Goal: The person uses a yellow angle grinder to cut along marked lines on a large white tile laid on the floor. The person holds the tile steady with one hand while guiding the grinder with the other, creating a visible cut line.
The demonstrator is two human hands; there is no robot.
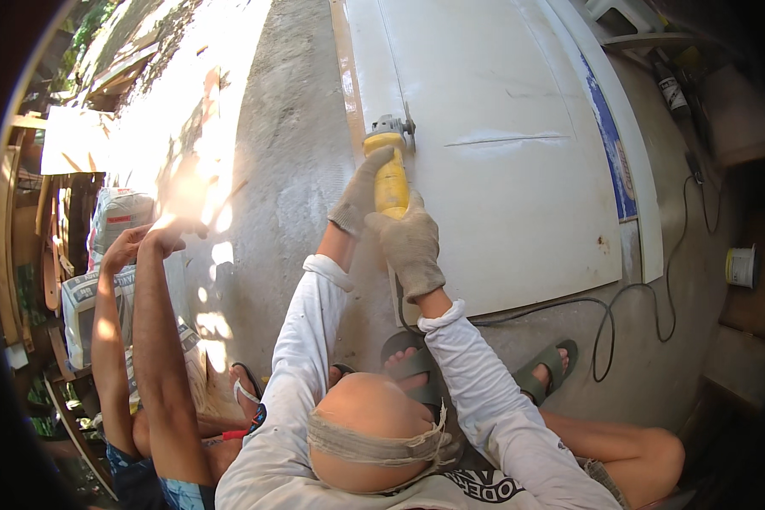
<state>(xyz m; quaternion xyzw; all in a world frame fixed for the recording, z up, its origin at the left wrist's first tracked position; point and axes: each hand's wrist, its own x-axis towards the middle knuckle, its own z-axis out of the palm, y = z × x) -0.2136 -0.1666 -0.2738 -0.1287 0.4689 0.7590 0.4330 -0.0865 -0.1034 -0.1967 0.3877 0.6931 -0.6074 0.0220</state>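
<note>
A yellow angle grinder (pixel 391 183) with a grey metal head is held in both my gloved hands. My left hand (pixel 365 191) wraps around its body close to the head, and my right hand (pixel 408 242) grips its rear end. The thin disc (pixel 409 126) is seen edge-on at the head's right side, by the left part of a large white board (pixel 518 221). A straight line runs up the board beyond the disc. Farther right, a short dark slit with pale dust around it crosses the surface. Whether the disc touches the board, I cannot tell.
At left, another person's bare forearms (pixel 157 340) rest beside stacked sacks (pixel 102 297). A black cord (pixel 608 319) loops over the concrete at right. A blue-printed strip (pixel 608 127) shows along the board's right side. A white tub (pixel 740 266) stands at far right.
</note>
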